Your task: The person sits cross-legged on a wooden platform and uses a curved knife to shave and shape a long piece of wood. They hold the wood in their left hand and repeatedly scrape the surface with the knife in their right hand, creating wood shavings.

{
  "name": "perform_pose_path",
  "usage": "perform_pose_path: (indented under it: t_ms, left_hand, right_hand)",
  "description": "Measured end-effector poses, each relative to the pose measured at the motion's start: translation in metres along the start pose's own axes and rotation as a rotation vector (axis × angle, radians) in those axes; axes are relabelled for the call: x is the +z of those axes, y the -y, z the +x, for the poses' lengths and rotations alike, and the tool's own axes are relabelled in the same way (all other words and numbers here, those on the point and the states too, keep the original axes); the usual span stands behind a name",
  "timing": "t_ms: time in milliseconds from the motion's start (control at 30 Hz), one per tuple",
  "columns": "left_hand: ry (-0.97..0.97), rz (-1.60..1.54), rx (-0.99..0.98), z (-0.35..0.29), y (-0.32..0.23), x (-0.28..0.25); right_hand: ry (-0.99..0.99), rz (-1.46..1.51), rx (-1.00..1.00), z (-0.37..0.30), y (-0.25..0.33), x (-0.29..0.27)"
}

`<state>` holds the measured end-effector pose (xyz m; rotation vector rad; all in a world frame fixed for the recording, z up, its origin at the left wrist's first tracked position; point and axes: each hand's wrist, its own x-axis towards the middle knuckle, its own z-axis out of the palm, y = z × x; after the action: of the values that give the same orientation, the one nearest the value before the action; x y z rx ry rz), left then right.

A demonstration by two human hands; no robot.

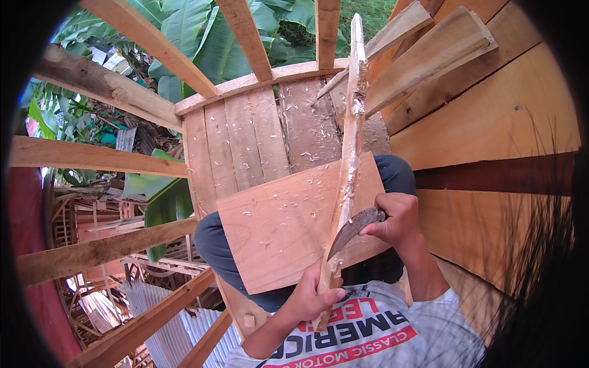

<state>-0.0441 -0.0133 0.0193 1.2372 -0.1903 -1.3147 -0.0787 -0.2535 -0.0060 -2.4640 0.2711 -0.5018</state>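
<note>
My left hand (311, 293) is closed round the near end of a long, rough strip of wood (351, 138), close to my shirt. The strip runs away from me and tilts slightly right at its far end; its surface is pale and freshly cut in places. In my right hand (396, 222) is the handle of a knife with a curved, dark blade (354, 229). The blade lies against the strip, a little beyond my left hand. Across my lap rests a flat wooden board (288, 221), under the strip, with thin shavings scattered on it.
Beyond my knees is a plank floor (245, 138) strewn with shavings. Wooden rails (101, 156) enclose the left and far sides, with banana leaves (227, 49) and corrugated sheets (165, 328) outside. Loose boards (429, 64) lean at the far right beside a plank wall (491, 116).
</note>
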Motion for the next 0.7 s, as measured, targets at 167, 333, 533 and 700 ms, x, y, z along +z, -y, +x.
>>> perform_pose_path:
  t_ms: [167,333,533,700]
  left_hand:
    - [0.05,-0.122,-0.008,0.0,-0.004,0.006]
    - [0.107,-0.196,-0.102,0.001,0.007,-0.01]
    - [-0.056,-0.09,0.034,0.0,-0.011,-0.013]
    - [-0.269,0.107,0.126,0.011,-0.029,-0.013]
  right_hand:
    - [-0.101,-0.03,0.001,0.007,-0.013,0.004]
    - [-0.105,-0.062,0.07,0.011,-0.012,0.006]
    - [0.124,0.144,0.233,-0.008,0.006,0.012]
    - [0.292,0.356,0.247,-0.025,0.021,0.012]
